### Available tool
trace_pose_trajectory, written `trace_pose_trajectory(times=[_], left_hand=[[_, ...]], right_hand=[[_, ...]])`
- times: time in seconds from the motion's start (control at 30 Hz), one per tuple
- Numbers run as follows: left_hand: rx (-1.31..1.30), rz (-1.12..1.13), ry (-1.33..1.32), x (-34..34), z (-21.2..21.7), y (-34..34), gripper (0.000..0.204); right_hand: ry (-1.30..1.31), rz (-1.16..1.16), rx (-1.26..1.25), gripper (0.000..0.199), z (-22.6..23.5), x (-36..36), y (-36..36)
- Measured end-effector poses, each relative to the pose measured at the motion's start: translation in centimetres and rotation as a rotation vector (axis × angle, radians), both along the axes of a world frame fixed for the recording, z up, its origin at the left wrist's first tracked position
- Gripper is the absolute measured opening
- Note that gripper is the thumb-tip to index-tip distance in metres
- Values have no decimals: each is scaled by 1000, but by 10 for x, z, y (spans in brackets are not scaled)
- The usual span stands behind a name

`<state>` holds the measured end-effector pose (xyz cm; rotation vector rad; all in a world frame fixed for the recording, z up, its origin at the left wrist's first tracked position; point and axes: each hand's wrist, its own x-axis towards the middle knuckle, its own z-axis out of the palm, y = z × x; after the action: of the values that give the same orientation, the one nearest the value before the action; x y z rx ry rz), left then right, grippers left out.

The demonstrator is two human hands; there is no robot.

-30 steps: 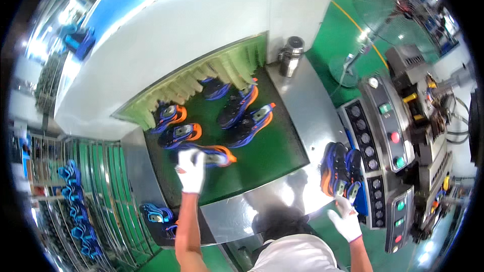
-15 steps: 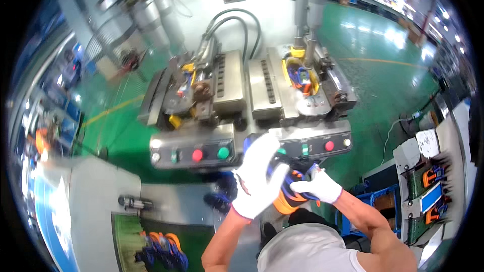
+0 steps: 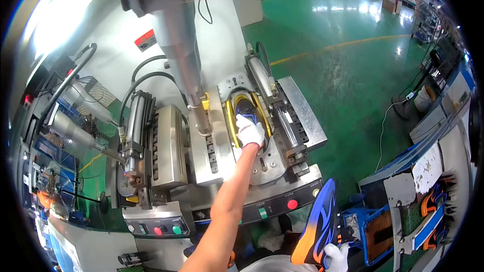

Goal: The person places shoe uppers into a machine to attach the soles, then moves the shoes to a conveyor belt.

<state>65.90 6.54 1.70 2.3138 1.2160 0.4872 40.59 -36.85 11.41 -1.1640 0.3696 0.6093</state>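
Observation:
In the right station of the metal machine, my left hand, in a white glove, reaches over a dark sneaker with blue trim. Its fingers are closed on the sneaker's upper, partly hiding it. Yellow-edged side pads surround that sneaker. At the lower right, my gloved right hand grips an orange-and-blue sneaker, held upright on its heel end with the patterned sole side showing.
A metal press column hangs just left of my left arm. The control panel with coloured buttons runs along the machine's front. To the right stand a blue crate and a rack with several orange-and-black shoes.
Both hands were together at an orange-and-blue sneaker before the panel. My left hand has moved forward to the sneaker in the right station; my right hand holds its sneaker lower right. The view has shifted.

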Motion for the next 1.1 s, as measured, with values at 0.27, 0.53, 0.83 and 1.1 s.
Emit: trace_pose_trajectory(times=[0.27,0.53,0.83,1.1], left_hand=[[-595,-152,-299,-18,75,55,25],[-601,-202,-516,-236,138,-26,49],[-674,424,-454,-588,101,-170,72],[-294,1154,-8,-698,-59,-250,81]], right_hand=[[-249,-51,53,61,-7,63,49],[-546,252,-268,25,46,190,160],[-1295,520,-1144,43,-112,325,452],[-1133,820,-827,45,-80,330,427]])
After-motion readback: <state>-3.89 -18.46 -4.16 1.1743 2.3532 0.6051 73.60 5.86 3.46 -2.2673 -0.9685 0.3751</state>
